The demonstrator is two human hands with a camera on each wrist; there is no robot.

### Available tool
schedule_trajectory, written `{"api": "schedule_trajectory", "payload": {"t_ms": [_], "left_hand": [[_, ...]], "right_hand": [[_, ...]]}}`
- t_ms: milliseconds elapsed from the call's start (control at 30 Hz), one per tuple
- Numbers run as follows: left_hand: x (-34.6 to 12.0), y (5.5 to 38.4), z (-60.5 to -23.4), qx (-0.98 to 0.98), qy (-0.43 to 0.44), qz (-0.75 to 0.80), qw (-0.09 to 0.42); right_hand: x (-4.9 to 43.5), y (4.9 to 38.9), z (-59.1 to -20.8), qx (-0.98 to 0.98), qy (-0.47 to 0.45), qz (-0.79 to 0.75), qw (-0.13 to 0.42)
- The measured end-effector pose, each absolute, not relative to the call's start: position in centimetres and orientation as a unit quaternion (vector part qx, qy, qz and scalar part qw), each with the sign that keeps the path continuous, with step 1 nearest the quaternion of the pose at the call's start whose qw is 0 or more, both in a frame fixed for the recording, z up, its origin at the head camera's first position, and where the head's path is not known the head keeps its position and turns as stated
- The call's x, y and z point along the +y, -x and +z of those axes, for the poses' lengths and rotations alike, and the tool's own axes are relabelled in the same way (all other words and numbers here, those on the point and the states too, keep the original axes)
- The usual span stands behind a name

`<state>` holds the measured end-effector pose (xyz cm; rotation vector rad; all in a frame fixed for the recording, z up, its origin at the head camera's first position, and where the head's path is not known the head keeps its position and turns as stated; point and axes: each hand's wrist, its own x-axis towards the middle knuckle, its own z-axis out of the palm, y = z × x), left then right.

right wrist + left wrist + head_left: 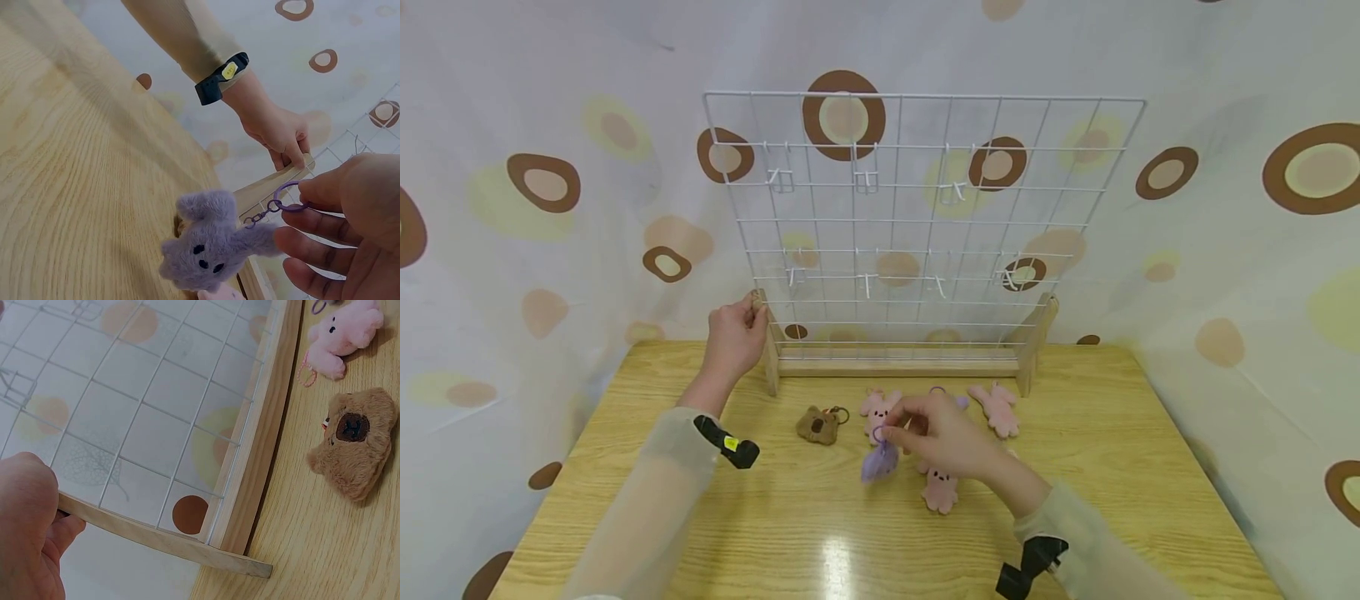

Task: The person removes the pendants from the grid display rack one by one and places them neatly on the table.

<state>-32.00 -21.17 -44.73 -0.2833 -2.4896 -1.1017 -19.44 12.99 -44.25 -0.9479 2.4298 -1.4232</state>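
Observation:
My left hand (737,333) grips the top of the left wooden upright (771,358) of a wire grid rack (895,97); in the left wrist view its thumb and fingers (62,534) are around the wood. My right hand (955,437) pinches the purple ring (286,199) of a purple plush keychain (203,244) between thumb and forefinger. The plush dangles from its clasp over the table, face visible in the right wrist view. Beneath and beside that hand lie pink plush keychains (942,492), one partly covered by it.
A brown plush keychain (817,426) lies left of the pink ones, near the rack's wooden base bar (895,367). Farther right lies another pink plush (1000,410). White hooks (867,286) hang on the grid in two rows. Patterned cloth surrounds the wooden table (760,542).

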Motion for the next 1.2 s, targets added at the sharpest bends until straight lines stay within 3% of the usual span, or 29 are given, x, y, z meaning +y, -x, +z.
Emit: {"api": "schedule_trajectory", "payload": {"t_ms": [433,667,1200], "left_hand": [[-21.4,31.9,-44.8,-0.891,0.102,-0.395,0.198],[-21.4,31.9,-44.7,-0.891,0.101,-0.397,0.199],[-21.2,32.0,-44.7,-0.892,0.105,-0.387,0.208]], "right_hand": [[13.0,17.5,-44.6,0.787,0.351,-0.488,0.141],[12.9,18.2,-46.7,0.793,0.316,-0.492,0.17],[13.0,20.5,-49.7,0.827,0.293,-0.459,0.14]]}}
